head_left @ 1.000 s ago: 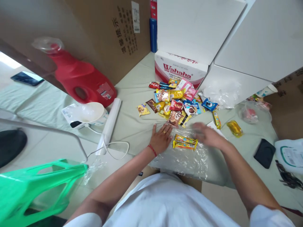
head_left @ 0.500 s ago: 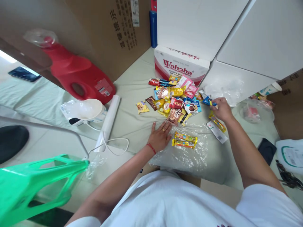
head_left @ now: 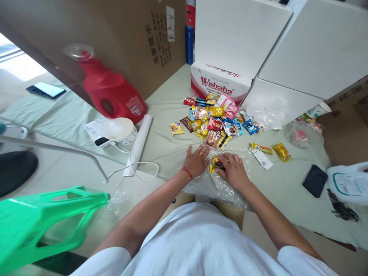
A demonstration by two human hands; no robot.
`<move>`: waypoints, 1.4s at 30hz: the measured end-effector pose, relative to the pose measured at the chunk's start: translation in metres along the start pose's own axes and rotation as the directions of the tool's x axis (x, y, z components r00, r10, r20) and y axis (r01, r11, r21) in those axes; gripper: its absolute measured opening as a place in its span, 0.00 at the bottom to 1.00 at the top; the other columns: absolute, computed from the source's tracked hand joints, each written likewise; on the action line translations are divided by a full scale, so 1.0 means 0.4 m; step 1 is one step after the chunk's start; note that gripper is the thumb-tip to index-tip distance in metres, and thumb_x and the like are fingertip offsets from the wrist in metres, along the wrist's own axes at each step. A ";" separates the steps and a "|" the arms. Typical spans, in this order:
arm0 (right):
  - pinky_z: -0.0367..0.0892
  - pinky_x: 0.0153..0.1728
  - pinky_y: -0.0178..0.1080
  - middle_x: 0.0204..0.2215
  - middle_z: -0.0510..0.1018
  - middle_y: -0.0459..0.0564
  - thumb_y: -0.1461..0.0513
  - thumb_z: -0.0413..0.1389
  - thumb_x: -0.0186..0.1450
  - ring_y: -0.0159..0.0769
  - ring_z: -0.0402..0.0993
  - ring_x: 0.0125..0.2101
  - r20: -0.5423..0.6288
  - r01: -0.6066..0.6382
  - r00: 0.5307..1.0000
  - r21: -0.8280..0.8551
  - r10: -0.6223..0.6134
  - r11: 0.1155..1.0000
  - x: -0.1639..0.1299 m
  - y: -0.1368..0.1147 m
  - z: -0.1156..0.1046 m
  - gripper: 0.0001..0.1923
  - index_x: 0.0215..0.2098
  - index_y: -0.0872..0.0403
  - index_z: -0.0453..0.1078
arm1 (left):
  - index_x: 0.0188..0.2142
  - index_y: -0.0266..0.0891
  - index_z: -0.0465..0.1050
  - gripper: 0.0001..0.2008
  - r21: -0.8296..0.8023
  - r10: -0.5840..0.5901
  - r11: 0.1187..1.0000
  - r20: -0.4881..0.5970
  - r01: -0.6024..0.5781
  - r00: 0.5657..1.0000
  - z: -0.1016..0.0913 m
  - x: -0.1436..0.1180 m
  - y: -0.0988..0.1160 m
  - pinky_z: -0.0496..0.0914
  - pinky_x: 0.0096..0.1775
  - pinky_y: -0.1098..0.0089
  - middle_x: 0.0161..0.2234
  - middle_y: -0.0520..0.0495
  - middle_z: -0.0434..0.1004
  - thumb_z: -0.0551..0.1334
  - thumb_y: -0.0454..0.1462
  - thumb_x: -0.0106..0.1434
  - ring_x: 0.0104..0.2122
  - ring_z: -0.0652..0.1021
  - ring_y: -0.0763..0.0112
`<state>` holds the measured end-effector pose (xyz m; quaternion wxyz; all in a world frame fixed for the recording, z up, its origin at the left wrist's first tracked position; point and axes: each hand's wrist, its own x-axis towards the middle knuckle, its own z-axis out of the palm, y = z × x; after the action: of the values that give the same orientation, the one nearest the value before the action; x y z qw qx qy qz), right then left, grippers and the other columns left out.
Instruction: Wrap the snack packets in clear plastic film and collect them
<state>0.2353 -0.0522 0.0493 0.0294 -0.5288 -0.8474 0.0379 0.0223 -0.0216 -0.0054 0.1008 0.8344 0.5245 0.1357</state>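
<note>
My left hand (head_left: 197,161) lies flat with fingers spread on the edge of a clear plastic bag (head_left: 221,188) spread on the pale green cloth. My right hand (head_left: 234,171) rests on the bag just right of it, fingers curled over a small dark snack packet (head_left: 219,163) on top of the yellow snack bars (head_left: 212,168) lying there. A pile of colourful snack packets (head_left: 214,124) sits just beyond both hands. A yellow bar (head_left: 261,148), a white strip packet (head_left: 261,158) and a yellow wrapped sweet (head_left: 281,151) lie loose to the right.
A Wahaha carton (head_left: 218,86) and white boxes stand behind the pile. At the left are a red jug (head_left: 115,96), a white bowl (head_left: 119,128), a white roll (head_left: 139,143) and a phone (head_left: 46,90). A black case (head_left: 314,181) lies right; a green plastic frame (head_left: 43,218) sits near left.
My right hand reached out to the right side of the snack pile, then came back onto the bag over the yellow bars. My left hand stayed in place.
</note>
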 end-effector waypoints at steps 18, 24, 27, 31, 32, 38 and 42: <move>0.67 0.60 0.66 0.59 0.75 0.58 0.65 0.53 0.72 0.53 0.70 0.60 -0.140 0.211 0.973 0.236 -0.181 0.949 -0.402 0.070 0.087 0.21 0.62 0.45 0.70 | 0.55 0.44 0.75 0.21 -0.142 0.623 0.764 -0.094 -0.630 0.777 -0.070 -0.255 -0.055 0.55 0.69 0.39 0.63 0.36 0.74 0.65 0.50 0.67 0.70 0.63 0.47; 0.77 0.47 0.49 0.43 0.84 0.54 0.59 0.47 0.76 0.43 0.80 0.44 -0.042 0.139 0.990 0.533 -0.138 0.835 -0.322 0.143 0.015 0.17 0.52 0.45 0.77 | 0.41 0.44 0.79 0.12 -0.373 0.468 0.823 0.021 -0.428 0.883 -0.087 -0.259 -0.076 0.65 0.66 0.51 0.52 0.43 0.83 0.56 0.36 0.73 0.66 0.70 0.60; 0.75 0.45 0.43 0.41 0.84 0.52 0.54 0.48 0.76 0.41 0.81 0.41 0.024 -0.008 1.000 0.600 -0.008 0.800 -0.255 0.185 -0.042 0.17 0.49 0.47 0.78 | 0.38 0.43 0.79 0.14 -0.534 0.254 0.819 0.006 -0.212 0.967 -0.127 -0.181 -0.083 0.73 0.58 0.61 0.44 0.41 0.84 0.55 0.41 0.73 0.58 0.77 0.62; 0.72 0.41 0.39 0.37 0.84 0.48 0.53 0.50 0.73 0.38 0.80 0.36 0.145 -0.212 0.977 0.589 0.156 0.780 -0.151 0.237 -0.059 0.17 0.45 0.51 0.78 | 0.35 0.42 0.78 0.14 -0.474 -0.091 0.870 0.119 0.138 0.989 -0.139 -0.038 -0.096 0.74 0.50 0.60 0.38 0.43 0.82 0.56 0.44 0.69 0.42 0.80 0.62; 0.71 0.39 0.38 0.35 0.84 0.47 0.54 0.50 0.73 0.38 0.79 0.35 0.193 -0.260 0.964 0.549 0.183 0.795 -0.125 0.249 -0.057 0.16 0.45 0.51 0.78 | 0.36 0.41 0.78 0.13 -0.409 -0.166 0.888 0.144 0.212 0.976 -0.135 -0.006 -0.101 0.74 0.50 0.59 0.37 0.43 0.82 0.58 0.44 0.67 0.41 0.79 0.60; 0.67 0.42 0.42 0.46 0.81 0.58 0.56 0.56 0.69 0.48 0.74 0.45 0.197 -0.325 0.933 0.104 0.301 0.940 0.009 0.296 -0.087 0.18 0.55 0.53 0.76 | 0.41 0.38 0.78 0.10 -0.165 -0.466 0.883 -0.179 0.440 0.867 -0.143 0.041 -0.105 0.71 0.54 0.51 0.42 0.39 0.76 0.62 0.33 0.59 0.48 0.74 0.51; 0.65 0.50 0.44 0.47 0.80 0.59 0.57 0.52 0.72 0.50 0.69 0.50 0.101 -0.087 0.992 0.079 0.079 0.993 0.109 0.276 -0.095 0.17 0.54 0.53 0.76 | 0.41 0.39 0.77 0.13 -0.210 -0.249 0.963 -0.435 0.172 0.865 -0.162 -0.018 -0.014 0.71 0.53 0.53 0.42 0.41 0.77 0.54 0.28 0.66 0.47 0.74 0.56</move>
<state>0.3182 0.0364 0.0771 0.0083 -0.5596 -0.8226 0.1001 -0.0068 -0.0240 0.0529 0.0570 0.7054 0.6085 0.3589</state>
